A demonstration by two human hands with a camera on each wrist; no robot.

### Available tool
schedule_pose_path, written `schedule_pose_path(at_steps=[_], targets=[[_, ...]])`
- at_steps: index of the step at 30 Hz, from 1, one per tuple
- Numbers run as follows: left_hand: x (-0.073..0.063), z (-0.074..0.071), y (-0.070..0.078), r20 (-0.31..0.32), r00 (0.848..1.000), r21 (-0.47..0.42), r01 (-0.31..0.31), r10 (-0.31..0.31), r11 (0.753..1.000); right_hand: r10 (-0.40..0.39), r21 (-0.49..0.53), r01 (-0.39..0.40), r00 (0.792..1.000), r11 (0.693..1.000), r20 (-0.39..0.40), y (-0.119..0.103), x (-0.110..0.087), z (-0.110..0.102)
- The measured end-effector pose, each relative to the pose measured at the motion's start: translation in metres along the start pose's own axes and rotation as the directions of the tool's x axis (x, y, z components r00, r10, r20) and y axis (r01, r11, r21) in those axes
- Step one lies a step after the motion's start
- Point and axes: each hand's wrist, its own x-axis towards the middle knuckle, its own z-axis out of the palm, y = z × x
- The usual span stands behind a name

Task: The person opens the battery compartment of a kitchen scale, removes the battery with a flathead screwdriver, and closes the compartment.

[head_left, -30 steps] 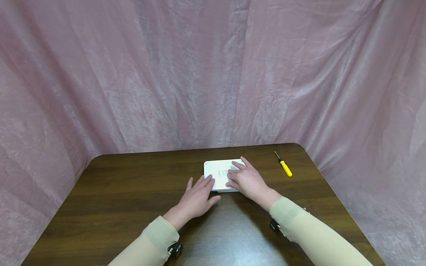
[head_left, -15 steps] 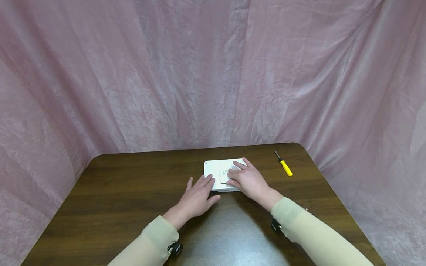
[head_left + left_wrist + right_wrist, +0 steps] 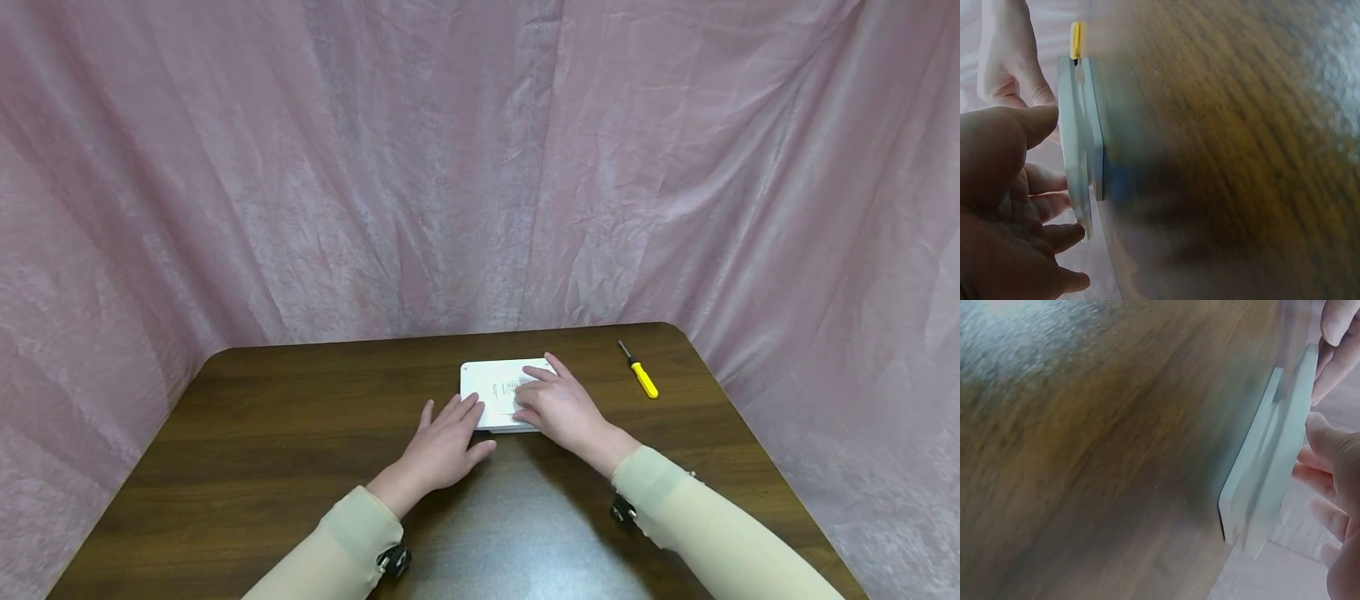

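Observation:
A white flat rounded device (image 3: 487, 379) with small printed text lies on the wooden table, in two layers seen edge-on in both wrist views. My left hand (image 3: 444, 450) rests straight fingertips on its near left corner, thumb held apart. My right hand (image 3: 562, 408) lies over its right part. The right thumb and bent index finger touch the printed face near a faint panel outline, and the other fingers stretch toward the far right corner. In the right wrist view the right thumb (image 3: 1325, 434) meets the device's face. The right fingertips' contact is partly hidden in the head view.
A screwdriver (image 3: 643, 379) with a yellow handle lies to the right of the device, its tip pointing to the back. The brown wooden table (image 3: 262, 433) has rounded far corners. A pink curtain (image 3: 450, 167) hangs behind it.
The right hand shifts slightly on the device, and its index finger bends more. A rectangular panel outline by its fingers shows clearly half a second ago and faintly now. The left hand stays put.

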Motion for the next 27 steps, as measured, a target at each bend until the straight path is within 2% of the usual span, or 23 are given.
schedule_pose_path(at_steps=[8, 17, 27], targets=[[-0.0001, 0.0001, -0.0008, 0.012, 1.0, -0.012, 0.007, -0.007, 1.0, -0.057, -0.005, 0.057, 0.998, 0.998, 0.007, -0.0004, 0.0017, 0.0007], [-0.0001, -0.0027, -0.0009, 0.017, 1.0, -0.022, 0.006, -0.006, 1.0, -0.038, 0.04, 0.039, 0.999, 0.998, -0.019, -0.0006, 0.0031, -0.0006], [0.0004, -0.0034, -0.0011, 0.025, 1.0, -0.015, 0.011, -0.011, 1.0, -0.024, 0.07, 0.03, 0.996, 0.997, -0.091, -0.0018, 0.0066, 0.0008]])
